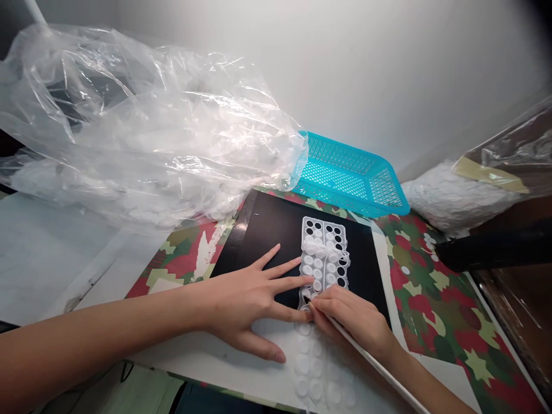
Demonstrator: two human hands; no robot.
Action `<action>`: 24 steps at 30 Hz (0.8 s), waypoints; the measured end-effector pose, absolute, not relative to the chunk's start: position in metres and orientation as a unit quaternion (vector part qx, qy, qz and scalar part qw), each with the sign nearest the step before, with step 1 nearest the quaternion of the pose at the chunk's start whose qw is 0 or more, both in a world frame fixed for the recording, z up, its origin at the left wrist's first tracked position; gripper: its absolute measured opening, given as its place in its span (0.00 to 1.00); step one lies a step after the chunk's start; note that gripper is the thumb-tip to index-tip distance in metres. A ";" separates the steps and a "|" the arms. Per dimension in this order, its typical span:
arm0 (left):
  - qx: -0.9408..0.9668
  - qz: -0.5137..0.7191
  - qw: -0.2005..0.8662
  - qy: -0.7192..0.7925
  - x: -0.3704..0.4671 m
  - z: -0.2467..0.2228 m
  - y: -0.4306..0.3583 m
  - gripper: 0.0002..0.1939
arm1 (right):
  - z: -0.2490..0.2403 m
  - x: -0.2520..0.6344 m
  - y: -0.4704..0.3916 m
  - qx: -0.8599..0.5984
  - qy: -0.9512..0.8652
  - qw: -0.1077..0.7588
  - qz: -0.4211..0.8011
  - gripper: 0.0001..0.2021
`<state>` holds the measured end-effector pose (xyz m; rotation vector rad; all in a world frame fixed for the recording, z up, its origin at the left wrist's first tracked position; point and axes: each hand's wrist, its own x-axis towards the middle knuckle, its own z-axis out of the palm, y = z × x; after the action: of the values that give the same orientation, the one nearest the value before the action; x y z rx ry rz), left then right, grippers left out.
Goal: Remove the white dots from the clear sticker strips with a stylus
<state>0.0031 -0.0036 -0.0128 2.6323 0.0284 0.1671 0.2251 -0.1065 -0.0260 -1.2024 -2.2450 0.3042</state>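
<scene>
A white plastic sheet (324, 270) with rows of round cells lies on a black mat (276, 218). Many of its cells hold pale discs; several at the far end and right side show dark. My left hand (254, 299) is spread flat, its fingertips resting on the sheet's left edge. Pinched in my right hand (353, 316) is a long thin white stick (379, 371), its near end trailing toward the front edge. Its working tip is close to the sheet beside my left fingers, mostly hidden. A paler section of round cells (308, 365) extends toward me.
Behind the mat stands a blue perforated basket (353, 167). A large clear plastic bag (164, 132) fills the left back and overlaps the basket. Another filled bag (461, 195) sits at right, near small white pieces (429, 241) on the camouflage cloth (435, 310) and a dark bar (495, 247).
</scene>
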 end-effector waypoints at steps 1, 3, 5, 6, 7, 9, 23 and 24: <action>0.967 0.061 0.247 0.010 0.003 -0.013 -0.004 0.30 | -0.024 0.225 -0.107 -0.457 -0.837 0.280 0.116 0.08; 0.967 0.064 0.245 0.008 0.003 -0.013 -0.003 0.31 | -0.019 0.226 -0.109 -0.465 -0.836 0.261 0.129 0.07; 0.967 0.070 0.245 0.005 0.003 -0.013 -0.003 0.31 | -0.013 0.229 -0.109 -0.459 -0.842 0.245 0.142 0.07; 0.967 0.073 0.245 0.004 0.003 -0.014 -0.003 0.31 | -0.010 0.230 -0.109 -0.450 -0.848 0.238 0.148 0.07; 0.967 0.074 0.245 0.003 0.003 -0.014 -0.003 0.31 | -0.007 0.231 -0.108 -0.439 -0.854 0.235 0.153 0.08; 0.967 0.074 0.243 0.003 0.003 -0.015 -0.003 0.31 | 0.000 0.233 -0.107 -0.415 -0.867 0.230 0.151 0.10; 0.967 0.062 0.249 0.003 0.004 -0.014 -0.003 0.31 | -0.013 0.246 -0.100 -0.310 -0.924 0.222 0.013 0.11; 0.967 0.059 0.249 0.004 0.004 -0.014 -0.003 0.32 | -0.015 0.246 -0.099 -0.320 -0.918 0.232 0.032 0.12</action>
<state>0.0037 -0.0028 -0.0140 2.6329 0.0119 0.1594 0.2462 -0.0994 -0.0147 -0.8787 -2.5243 0.0884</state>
